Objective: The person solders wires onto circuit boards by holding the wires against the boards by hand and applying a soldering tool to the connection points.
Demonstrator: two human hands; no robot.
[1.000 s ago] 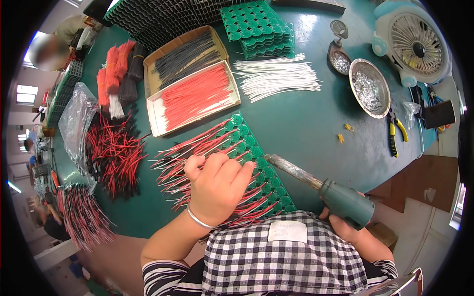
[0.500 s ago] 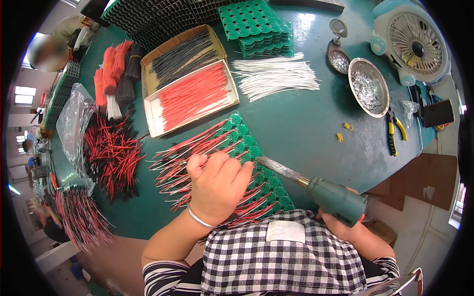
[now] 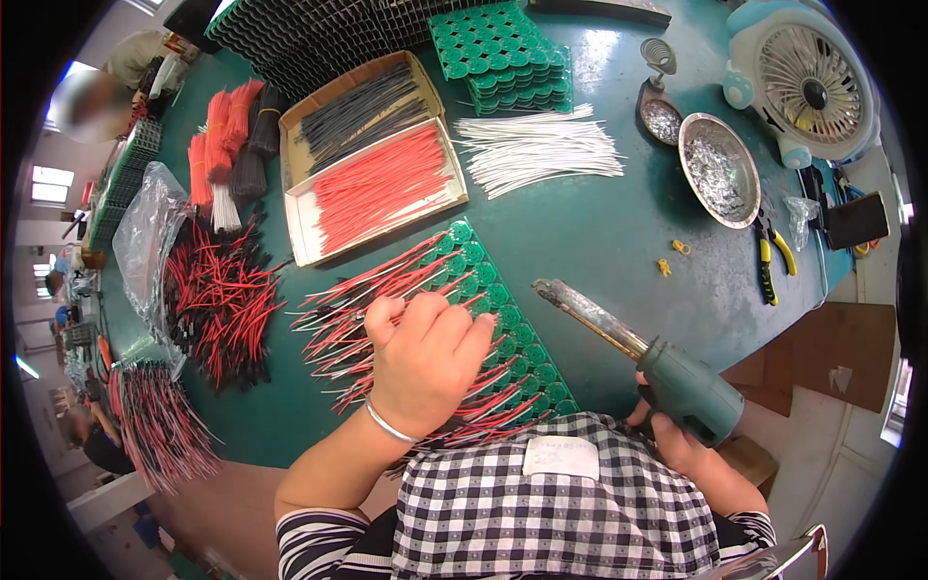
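My right hand (image 3: 672, 445) grips the green handle of a large soldering iron (image 3: 688, 391). Its blackened metal tip points up and left, just off the right edge of a green circuit board panel (image 3: 498, 295). Over the panel's left side, my left hand (image 3: 425, 362) is closed in a pinch. Thin wires run under and around its fingers, which hide the exact spot they hold. Rows of red, white and black wires (image 3: 372, 280) stick out leftward from the panel's round green boards.
Boxes of red wires (image 3: 382, 188) and black wires (image 3: 358, 111) lie beyond the panel, beside loose white wires (image 3: 541, 150) and stacked green panels (image 3: 503, 53). At right are a metal bowl of silvery scraps (image 3: 720, 169), pliers (image 3: 767, 261) and a fan (image 3: 807, 82). Wire bundles (image 3: 222, 300) lie left.
The soldering iron has moved right, its tip leaving the panel beside my left fingertips. My right hand moved with it, while my left hand has stayed nearly still.
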